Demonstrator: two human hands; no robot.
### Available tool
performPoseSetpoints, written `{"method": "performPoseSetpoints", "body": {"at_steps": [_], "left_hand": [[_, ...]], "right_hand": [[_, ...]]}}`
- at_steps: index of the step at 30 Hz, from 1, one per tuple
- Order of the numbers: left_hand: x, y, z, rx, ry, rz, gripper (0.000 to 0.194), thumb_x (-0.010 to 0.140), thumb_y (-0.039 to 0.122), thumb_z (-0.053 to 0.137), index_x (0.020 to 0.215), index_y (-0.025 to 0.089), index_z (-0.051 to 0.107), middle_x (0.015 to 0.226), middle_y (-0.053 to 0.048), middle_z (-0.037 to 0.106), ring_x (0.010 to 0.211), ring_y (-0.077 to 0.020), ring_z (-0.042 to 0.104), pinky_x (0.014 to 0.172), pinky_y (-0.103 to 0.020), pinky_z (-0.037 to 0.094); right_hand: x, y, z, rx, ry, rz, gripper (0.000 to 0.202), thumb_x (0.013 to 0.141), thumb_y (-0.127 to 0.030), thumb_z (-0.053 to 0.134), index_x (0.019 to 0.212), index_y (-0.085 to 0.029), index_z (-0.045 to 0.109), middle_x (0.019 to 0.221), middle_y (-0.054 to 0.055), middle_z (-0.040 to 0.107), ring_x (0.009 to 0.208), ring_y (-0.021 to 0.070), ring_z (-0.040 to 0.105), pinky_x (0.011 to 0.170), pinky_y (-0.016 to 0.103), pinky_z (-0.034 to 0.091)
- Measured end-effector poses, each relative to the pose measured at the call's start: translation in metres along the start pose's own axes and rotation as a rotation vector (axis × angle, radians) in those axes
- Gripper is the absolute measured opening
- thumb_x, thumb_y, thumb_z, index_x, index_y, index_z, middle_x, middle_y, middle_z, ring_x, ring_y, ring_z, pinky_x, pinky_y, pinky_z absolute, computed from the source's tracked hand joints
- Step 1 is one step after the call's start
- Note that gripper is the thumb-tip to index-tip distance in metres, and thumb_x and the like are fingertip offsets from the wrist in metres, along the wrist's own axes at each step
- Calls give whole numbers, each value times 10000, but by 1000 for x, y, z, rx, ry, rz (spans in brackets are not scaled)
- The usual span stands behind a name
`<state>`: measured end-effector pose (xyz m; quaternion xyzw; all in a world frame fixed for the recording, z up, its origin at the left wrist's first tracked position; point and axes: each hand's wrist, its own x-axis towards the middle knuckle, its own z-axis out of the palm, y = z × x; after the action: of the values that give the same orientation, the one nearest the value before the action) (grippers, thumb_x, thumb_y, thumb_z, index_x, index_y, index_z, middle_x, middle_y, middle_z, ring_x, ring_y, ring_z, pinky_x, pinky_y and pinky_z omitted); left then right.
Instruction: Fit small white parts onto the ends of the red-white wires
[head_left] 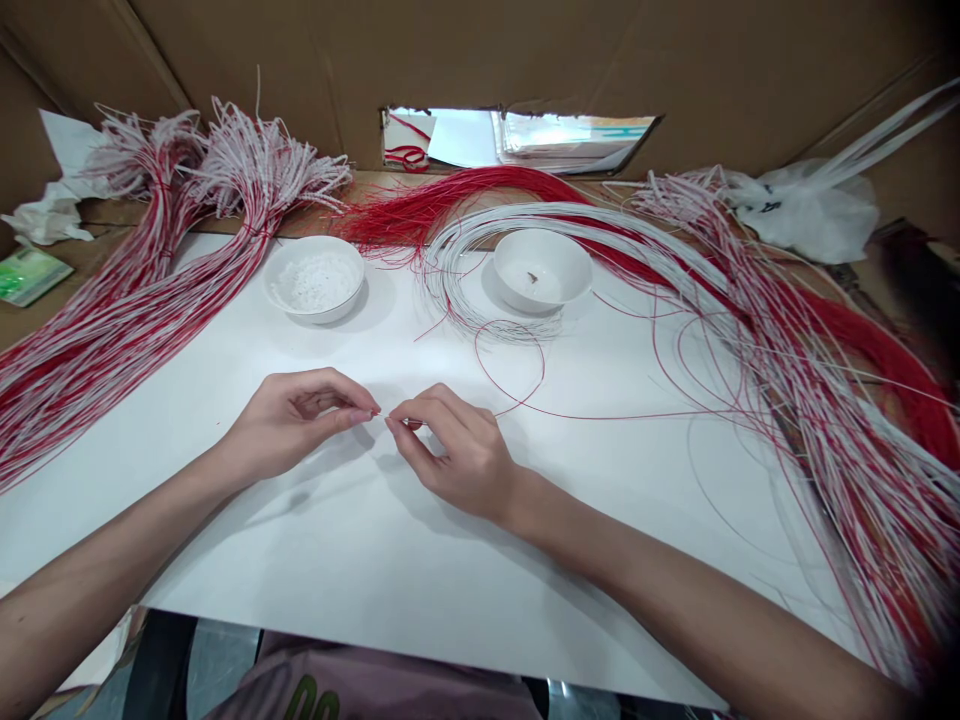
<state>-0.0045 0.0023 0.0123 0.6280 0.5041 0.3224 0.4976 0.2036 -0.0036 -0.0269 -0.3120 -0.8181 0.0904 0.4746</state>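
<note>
My left hand (304, 415) pinches a tiny red end of something between thumb and index finger, just left of my other hand. My right hand (454, 440) is closed in a pinch on a thin red wire (600, 417), which trails off to the right and forms a loop behind the hand. The fingertips of both hands almost meet above the white sheet (322, 570). Beyond my left hand stands a white bowl (315, 280) with small white pieces in it. A second white bowl (544, 270), holding a tiny brownish bit, is behind my right hand.
Bundles of red and white strands (187, 270) lie at the left, and another bundle (810, 400) at the right. Coiled white wires (645, 235) and red wires (480, 185) arc behind the bowls. A cardboard wall (480, 50) with a cut-out stands at the back.
</note>
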Motion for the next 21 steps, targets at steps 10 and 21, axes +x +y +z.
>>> {"method": "performPoseSetpoints", "body": {"at_steps": [10, 21], "left_hand": [[0, 1, 2, 11, 15, 56, 74, 798, 254, 737, 845, 198, 729, 864, -25, 726, 814, -133, 658, 754, -224, 527], [0, 6, 2, 18, 8, 48, 102, 783, 271, 748, 819, 179, 721, 834, -39, 728, 776, -144, 660, 716, -240, 533]], "right_hand": [[0, 1, -1, -31, -17, -14, 55, 897, -113, 576, 876, -164, 571, 747, -23, 629, 627, 48, 572, 522, 184, 399], [-1, 1, 0, -1, -15, 7, 51, 905, -116, 562, 904, -167, 558, 777, -10, 641, 635, 61, 574, 528, 194, 405]]}}
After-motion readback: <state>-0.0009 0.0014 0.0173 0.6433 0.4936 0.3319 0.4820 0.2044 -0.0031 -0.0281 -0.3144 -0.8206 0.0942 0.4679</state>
